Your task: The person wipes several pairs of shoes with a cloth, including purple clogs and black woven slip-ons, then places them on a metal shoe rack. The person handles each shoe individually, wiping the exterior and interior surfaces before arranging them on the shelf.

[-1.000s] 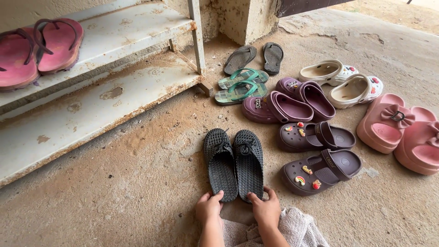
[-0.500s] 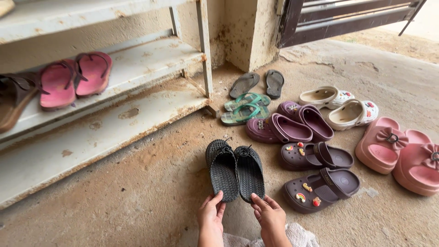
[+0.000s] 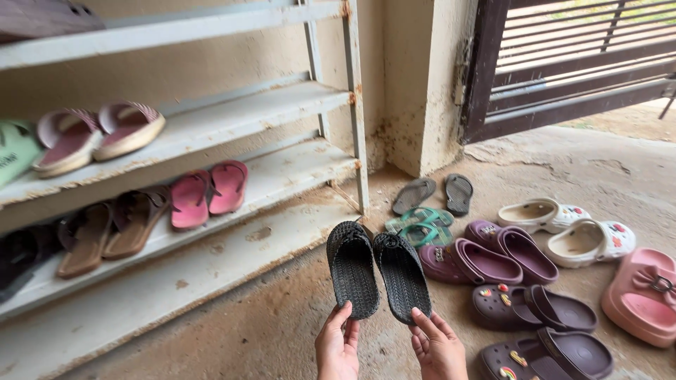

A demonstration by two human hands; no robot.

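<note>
Two black slippers lifted by their heels

Both hands are gripping the pair at its near end: the left hand [image 3: 337, 346] is pinching the left black slipper [image 3: 352, 267], the right hand [image 3: 438, 347] the right black slipper [image 3: 402, 276]. They are hanging side by side, touching, toes pointing toward the white metal rack [image 3: 211, 134], above the concrete floor [image 3: 282, 317].

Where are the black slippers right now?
In the head view, low centre: the black slippers are held side by side off the floor, left hand and right hand at their heels, before the rack's bottom shelf.
</note>
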